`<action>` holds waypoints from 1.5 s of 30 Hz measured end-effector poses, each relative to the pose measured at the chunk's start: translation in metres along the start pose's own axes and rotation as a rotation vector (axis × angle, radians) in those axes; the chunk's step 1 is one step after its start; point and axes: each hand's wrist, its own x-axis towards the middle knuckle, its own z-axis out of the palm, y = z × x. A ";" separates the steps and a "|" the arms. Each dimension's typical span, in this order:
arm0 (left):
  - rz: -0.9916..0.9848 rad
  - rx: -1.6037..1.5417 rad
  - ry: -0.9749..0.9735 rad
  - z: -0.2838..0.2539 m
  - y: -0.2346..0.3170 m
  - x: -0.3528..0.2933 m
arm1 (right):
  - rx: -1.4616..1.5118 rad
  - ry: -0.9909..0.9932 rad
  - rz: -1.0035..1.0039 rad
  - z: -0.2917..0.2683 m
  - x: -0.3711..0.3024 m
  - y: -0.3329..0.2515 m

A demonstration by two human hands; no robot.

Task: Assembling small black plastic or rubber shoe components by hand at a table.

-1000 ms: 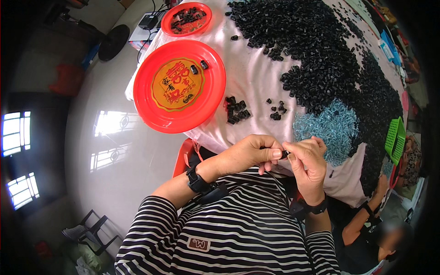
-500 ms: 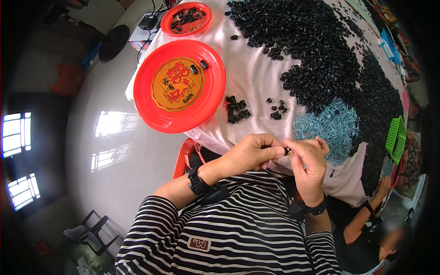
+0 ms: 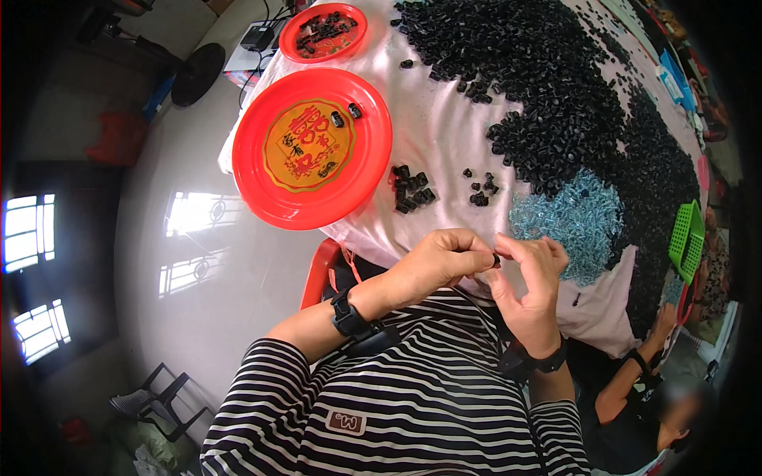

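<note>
My left hand [image 3: 448, 258] is closed in a pinch on a small black plastic piece [image 3: 497, 259] at the table's near edge. Right beside it, my right hand [image 3: 533, 274] has its thumb and forefinger apart, around the piece; whether they touch it is hard to make out. Beyond my hands, a small cluster of larger black plastic pieces [image 3: 411, 190] and a few smaller black pieces [image 3: 481, 189] lie on the white cloth [image 3: 448, 151]. A heap of clear bluish small parts [image 3: 571, 230] lies just past my right hand.
A large red plate [image 3: 252, 151] holding two black pieces stands at the left, with a smaller red plate [image 3: 290, 49] of black parts behind. A huge pile of black pieces [image 3: 548, 103] covers the far right. A green basket [image 3: 686, 238] and a co-worker's arm [image 3: 627, 385] are at the right.
My right thumb and forefinger have spread apart from their pinch at the small black piece. My left hand stays almost in place, still pinching it.
</note>
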 end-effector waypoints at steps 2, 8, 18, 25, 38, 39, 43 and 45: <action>-0.008 0.001 0.017 0.004 0.003 -0.001 | -0.137 -0.013 -0.047 0.000 0.000 -0.001; -0.010 0.018 0.045 0.004 0.001 0.000 | -0.436 -0.031 -0.153 0.005 -0.003 -0.005; -0.094 0.011 -0.080 -0.003 0.000 -0.001 | -0.424 0.031 -0.233 0.012 -0.004 0.005; -0.139 -0.037 -0.107 -0.004 -0.012 0.001 | -0.408 0.073 -0.299 0.017 -0.015 0.009; -0.166 0.031 -0.046 -0.008 0.004 0.000 | -0.696 0.126 0.183 -0.012 -0.026 0.099; -0.171 0.024 -0.059 -0.009 0.006 0.001 | -0.691 0.088 0.235 -0.012 -0.030 0.101; -0.130 0.058 -0.076 -0.007 -0.001 0.004 | -0.625 0.090 0.240 -0.005 -0.037 0.119; -0.100 0.065 -0.080 -0.008 -0.005 0.005 | -0.471 0.184 0.236 -0.004 -0.037 0.129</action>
